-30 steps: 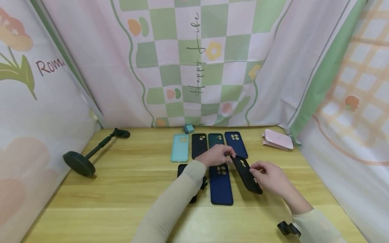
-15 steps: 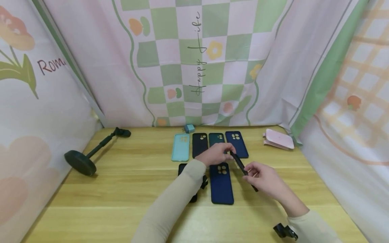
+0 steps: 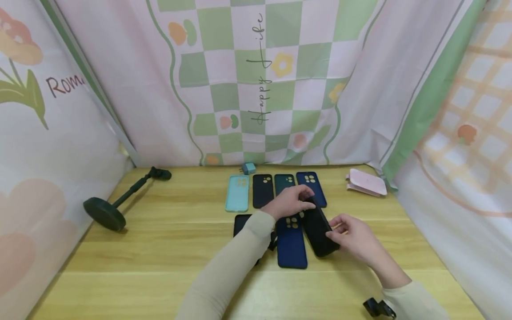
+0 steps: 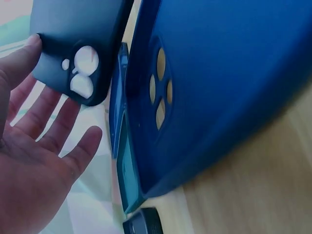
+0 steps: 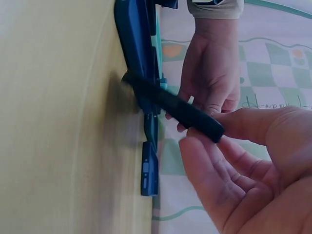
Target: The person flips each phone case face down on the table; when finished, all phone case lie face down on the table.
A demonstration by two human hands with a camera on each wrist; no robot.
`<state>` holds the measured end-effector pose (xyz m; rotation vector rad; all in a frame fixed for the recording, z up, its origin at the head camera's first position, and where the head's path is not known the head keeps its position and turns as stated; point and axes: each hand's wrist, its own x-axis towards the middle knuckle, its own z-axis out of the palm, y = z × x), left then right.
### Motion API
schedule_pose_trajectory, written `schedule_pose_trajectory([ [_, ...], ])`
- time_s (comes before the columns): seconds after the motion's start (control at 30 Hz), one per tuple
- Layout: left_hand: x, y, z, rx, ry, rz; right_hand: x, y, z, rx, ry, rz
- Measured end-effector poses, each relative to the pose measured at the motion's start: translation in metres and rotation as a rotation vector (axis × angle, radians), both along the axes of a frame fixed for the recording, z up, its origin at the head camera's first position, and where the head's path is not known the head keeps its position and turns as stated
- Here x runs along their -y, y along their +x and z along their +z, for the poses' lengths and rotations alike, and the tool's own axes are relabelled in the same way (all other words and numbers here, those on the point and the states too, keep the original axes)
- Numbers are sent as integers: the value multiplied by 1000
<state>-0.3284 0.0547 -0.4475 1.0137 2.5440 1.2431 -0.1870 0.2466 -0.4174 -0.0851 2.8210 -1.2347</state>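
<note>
Both hands hold a black phone case [image 3: 321, 235] above the right part of the table, its camera cutouts toward the far end. My left hand [image 3: 289, 201] pinches the far end; in the left wrist view the thumb lies on the case [image 4: 80, 24] near its cutouts, fingers behind. My right hand [image 3: 354, 235] pinches the long right side between thumb and fingers, as the right wrist view also shows with the case edge-on [image 5: 175, 108]. Just left of it lies a dark blue case [image 3: 292, 249]. Another black case [image 3: 242, 222] is mostly hidden under the left forearm.
Behind the hands lies a row of cases: light blue [image 3: 237, 194], black [image 3: 262, 189], dark green [image 3: 284, 180] and dark blue [image 3: 308, 178]. A blue plug charger [image 3: 249, 168] sits behind them. A pink folding stand [image 3: 366, 182] is back right, a dark round-based stand [image 3: 105, 214] left.
The black case has been turned over between both hands, from its outer back through edge-on to its other face. The hands stay in nearly the same place; the cases on the table have not moved.
</note>
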Motion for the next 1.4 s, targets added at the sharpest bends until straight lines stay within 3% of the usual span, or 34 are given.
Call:
schedule_pose_trajectory([
  [0.23, -17, 5, 0, 57, 40, -3, -8, 0, -5, 81, 51, -1],
  [0.47, -30, 6, -2, -32, -116, -25, -13, -2, -14, 193, -35, -31],
  [0.57, -31, 5, -6, 2, -140, -40, -16, -2, -19, 223, -82, -32],
  [0.77, -30, 3, -12, 86, -144, -32, -20, -3, -22, 244, -103, -30],
  [1.4, -26, 6, -7, 114, -171, -67, -31, -2, -24, 284, -101, -26],
])
